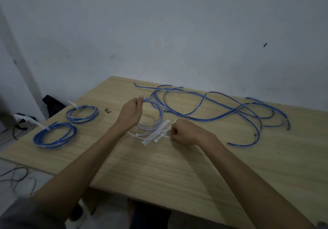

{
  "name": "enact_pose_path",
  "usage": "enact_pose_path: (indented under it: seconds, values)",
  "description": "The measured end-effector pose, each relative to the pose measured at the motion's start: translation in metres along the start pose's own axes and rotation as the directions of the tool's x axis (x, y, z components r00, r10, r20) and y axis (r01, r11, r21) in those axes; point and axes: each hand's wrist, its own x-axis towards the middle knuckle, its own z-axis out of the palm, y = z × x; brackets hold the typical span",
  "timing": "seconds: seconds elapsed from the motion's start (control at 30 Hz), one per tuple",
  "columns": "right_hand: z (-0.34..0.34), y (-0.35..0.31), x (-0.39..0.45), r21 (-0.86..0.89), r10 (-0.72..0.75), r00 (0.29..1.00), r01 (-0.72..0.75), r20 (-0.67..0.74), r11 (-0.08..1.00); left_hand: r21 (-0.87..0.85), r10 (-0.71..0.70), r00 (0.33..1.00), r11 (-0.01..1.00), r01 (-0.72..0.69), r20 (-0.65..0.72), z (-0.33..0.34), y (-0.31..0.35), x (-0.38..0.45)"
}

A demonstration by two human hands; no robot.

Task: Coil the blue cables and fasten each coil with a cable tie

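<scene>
We have the third coil standing nearly upright on the wooden table, and our left hand pinches it at the top, thumb and fingers closed on the bundled turns. Holding it there keeps the loops stacked together so they cannot spring apart, and it lifts the ring enough that a tie can be threaded through the middle.

Just below and to the right of that grip lies the small heap of white cable ties, close against the coil's lower edge. They sit within easy reach, so one hand can fetch a tie while the other never lets go. Our right hand is curled at the right end of the heap, fingers closed tight on what looks like the end of one tie; the blur keeps us from being sure how firmly it is held.

Beyond the grip, further across the table and off to the right, the loose blue cables sprawl in wide overlapping curves, not yet wound. We judge they are the work still waiting.

Well to the left of the holding hand lie two finished coils, the farther one and the nearer one, each flat with a white tie tail sticking out, set aside out of the working space.
</scene>
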Motion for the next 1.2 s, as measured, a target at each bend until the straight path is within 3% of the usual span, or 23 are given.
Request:
enact_pose_path:
  seconds: [0.1, 0.3, 0.5, 0.6, 0.7, 0.77, 1.07, 1.2]
  values:
    - [-0.003, 0.001, -0.002, -0.007, -0.003, 0.999, 0.003, 0.054, 1.000, -0.114, -0.067, 0.998, 0.991, 0.067, 0.004, 0.003, -0.002, 0.003]
    - [0.001, 0.001, -0.001, 0.054, 0.003, 1.000, -0.004, 0.022, 0.999, -0.192, -0.165, 0.986, 0.968, 0.161, -0.004, 0.004, -0.002, 0.004]
    - [-0.006, -0.006, -0.004, 0.013, 0.022, 0.985, -0.025, 0.173, 1.000, -0.230, -0.199, 0.979, 0.955, 0.186, -0.036, 0.004, 0.003, 0.003]
    - [-0.021, -0.009, -0.010, 0.119, -0.013, 0.995, 0.001, 0.096, 0.993, -0.287, -0.232, 0.972, 0.935, 0.210, -0.045, 0.004, 0.005, 0.004]
    - [-0.041, -0.022, -0.013, 0.504, -0.014, 0.995, 0.064, -0.101, 0.861, -0.307, -0.215, 0.975, 0.933, 0.190, -0.051, 0.005, 0.009, 0.003]
    - [-0.049, -0.034, -0.011, 0.636, 0.025, 0.986, 0.087, -0.165, 0.767, -0.299, -0.180, 0.982, 0.942, 0.154, -0.062, 0.007, 0.015, 0.001]
    - [-0.040, -0.070, 0.010, 0.851, 0.190, 0.968, 0.040, -0.163, 0.524, -0.262, -0.049, 0.995, 0.965, 0.024, -0.089, 0.025, 0.034, -0.009]
    - [-0.037, -0.065, 0.011, 0.875, 0.226, 0.956, 0.055, -0.185, 0.481, -0.335, -0.056, 0.993, 0.942, 0.018, -0.105, 0.027, 0.036, -0.007]
